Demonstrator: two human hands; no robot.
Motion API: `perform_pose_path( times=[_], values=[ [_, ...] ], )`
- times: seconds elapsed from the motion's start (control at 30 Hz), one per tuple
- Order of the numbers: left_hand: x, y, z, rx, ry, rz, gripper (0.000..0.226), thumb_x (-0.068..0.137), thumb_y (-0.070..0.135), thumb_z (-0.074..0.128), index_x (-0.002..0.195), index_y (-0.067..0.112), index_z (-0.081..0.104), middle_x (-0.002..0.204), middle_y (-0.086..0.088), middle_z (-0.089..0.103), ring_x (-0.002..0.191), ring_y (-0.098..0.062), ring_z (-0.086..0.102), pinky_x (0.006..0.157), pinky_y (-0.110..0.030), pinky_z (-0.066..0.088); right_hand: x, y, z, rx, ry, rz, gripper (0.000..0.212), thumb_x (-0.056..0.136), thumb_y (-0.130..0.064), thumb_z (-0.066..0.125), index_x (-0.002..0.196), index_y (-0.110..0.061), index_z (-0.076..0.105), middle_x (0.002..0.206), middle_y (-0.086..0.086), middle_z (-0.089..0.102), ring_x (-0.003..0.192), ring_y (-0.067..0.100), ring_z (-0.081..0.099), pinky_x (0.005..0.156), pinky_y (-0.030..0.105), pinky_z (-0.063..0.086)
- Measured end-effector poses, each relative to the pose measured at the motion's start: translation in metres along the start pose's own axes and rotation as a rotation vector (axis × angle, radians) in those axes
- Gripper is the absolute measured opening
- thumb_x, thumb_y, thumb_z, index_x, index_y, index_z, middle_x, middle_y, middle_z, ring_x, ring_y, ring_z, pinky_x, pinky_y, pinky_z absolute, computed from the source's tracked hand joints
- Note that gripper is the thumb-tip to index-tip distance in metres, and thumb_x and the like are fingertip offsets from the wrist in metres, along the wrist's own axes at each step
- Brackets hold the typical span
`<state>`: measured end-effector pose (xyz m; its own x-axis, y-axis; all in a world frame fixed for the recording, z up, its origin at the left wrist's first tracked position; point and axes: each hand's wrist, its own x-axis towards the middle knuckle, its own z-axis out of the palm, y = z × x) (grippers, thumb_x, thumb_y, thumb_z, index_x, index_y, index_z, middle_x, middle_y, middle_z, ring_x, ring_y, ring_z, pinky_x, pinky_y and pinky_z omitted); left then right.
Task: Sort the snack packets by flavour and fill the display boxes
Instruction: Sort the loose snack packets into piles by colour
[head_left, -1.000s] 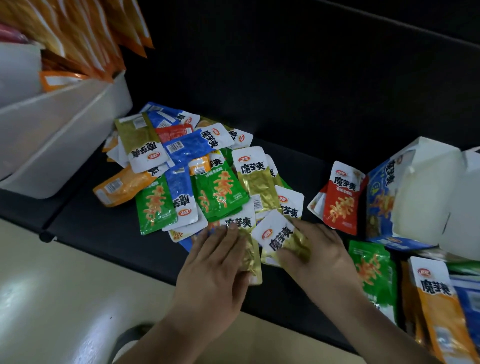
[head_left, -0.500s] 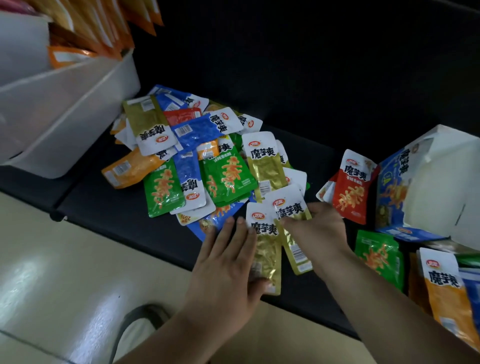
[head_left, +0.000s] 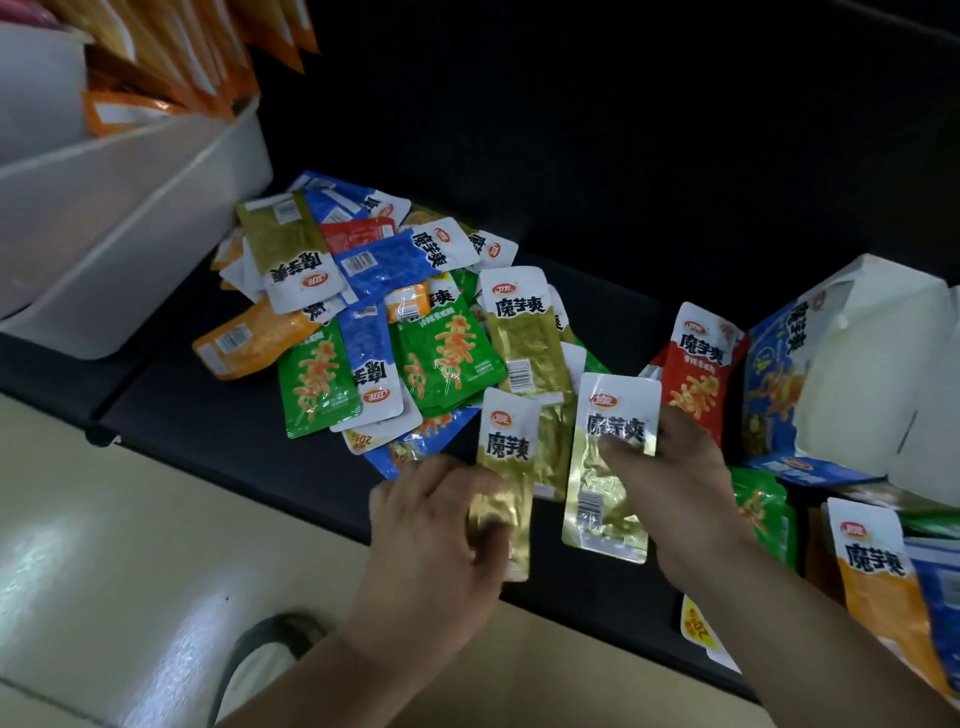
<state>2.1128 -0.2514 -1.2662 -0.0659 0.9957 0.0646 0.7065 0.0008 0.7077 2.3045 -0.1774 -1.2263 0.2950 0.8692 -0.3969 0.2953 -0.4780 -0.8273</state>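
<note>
Black shelf (head_left: 234, 431) — left hand (head_left: 431, 530) and right hand (head_left: 675, 483) grip gold packets (head_left: 506, 447) (head_left: 602, 499).

L hand (head_left: 441, 525) grip curled on gold pkt (head_left: 511, 457); R hand (head_left: 680, 483) pinches 2nd pkt (head_left: 597, 512).

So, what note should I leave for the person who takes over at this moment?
Left hand: grips a gold packet by its lower end.
Right hand: pinches a second gold packet.
The mixed pile lies on the black shelf; the blue display box is at the right.
Done: two gold packets in hand.
Left: sort the pile, fill the boxes.
</note>
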Motion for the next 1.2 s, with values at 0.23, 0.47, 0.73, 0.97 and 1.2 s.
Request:
perform_pose_path(
  times=[0.23, 0.47, 0.73, 0.97, 1.2],
  values=[
    [0.024, 0.045, -0.023, -0.670, -0.045, -0.420, 0.022, 0.089, 0.012, 0.080, 0.103, 0.027, 0.071, 0.071, -0.009, 0.070, 0.063, -0.020, 0.070, 0.059, -0.029, 0.055, -0.019, 0.006, -0.012, 0.097, -0.053, -0.003, 0.020, 0.101, -0.019, 0.064, 0.098, -0.034, 0.077, 0.089, -0.002, 0.075, 0.086, 0.016, 0.068, 0.079, 0.032, 0.050],
    [0.042, 0.048, 0.017, -0.010, -0.052, 0.223, 0.022, 0.090, 0.019, 0.065, 0.111, 0.024, 0.071, 0.110, 0.009, 0.067, 0.104, -0.013, 0.062, 0.084, -0.036, 0.053, -0.027, 0.007, -0.026, 0.004, -0.075, -0.065, 0.018, 0.093, -0.016, 0.075, 0.106, -0.029, 0.073, 0.090, -0.015, 0.078, 0.081, 0.002, 0.073, 0.072, 0.029, 0.052],
    [0.064, 0.023, 0.043, 0.587, -0.269, 0.401, 0.067, 0.094, 0.041, 0.051, 0.157, 0.019, 0.043, 0.169, -0.016, 0.026, 0.159, -0.038, 0.012, 0.125, -0.064, 0.010, -0.021, 0.017, -0.047, -0.035, 0.022, -0.100, 0.024, 0.092, -0.017, 0.073, 0.101, -0.038, 0.066, 0.086, -0.022, 0.076, 0.078, 0.002, 0.071, 0.067, 0.026, 0.055],
    [-0.019, 0.011, 0.037, 0.317, -0.281, 0.544, 0.047, 0.093, 0.023, 0.060, 0.139, 0.023, 0.060, 0.164, -0.004, 0.039, 0.155, -0.028, 0.031, 0.118, -0.052, 0.039, -0.025, 0.028, -0.049, -0.064, 0.023, -0.098, 0.027, 0.092, -0.015, 0.075, 0.102, -0.039, 0.064, 0.085, -0.022, 0.076, 0.075, 0.001, 0.071, 0.064, 0.022, 0.056],
    [0.011, 0.012, 0.019, 0.271, -0.094, 0.172, 0.038, 0.088, 0.046, 0.065, 0.115, 0.020, 0.066, 0.108, 0.001, 0.063, 0.096, -0.027, 0.060, 0.077, -0.045, 0.053, -0.027, 0.045, -0.041, -0.109, 0.039, -0.059, 0.026, 0.091, -0.013, 0.075, 0.110, -0.030, 0.068, 0.081, -0.012, 0.076, 0.066, 0.008, 0.066, 0.047, 0.012, 0.043]
  ],
)
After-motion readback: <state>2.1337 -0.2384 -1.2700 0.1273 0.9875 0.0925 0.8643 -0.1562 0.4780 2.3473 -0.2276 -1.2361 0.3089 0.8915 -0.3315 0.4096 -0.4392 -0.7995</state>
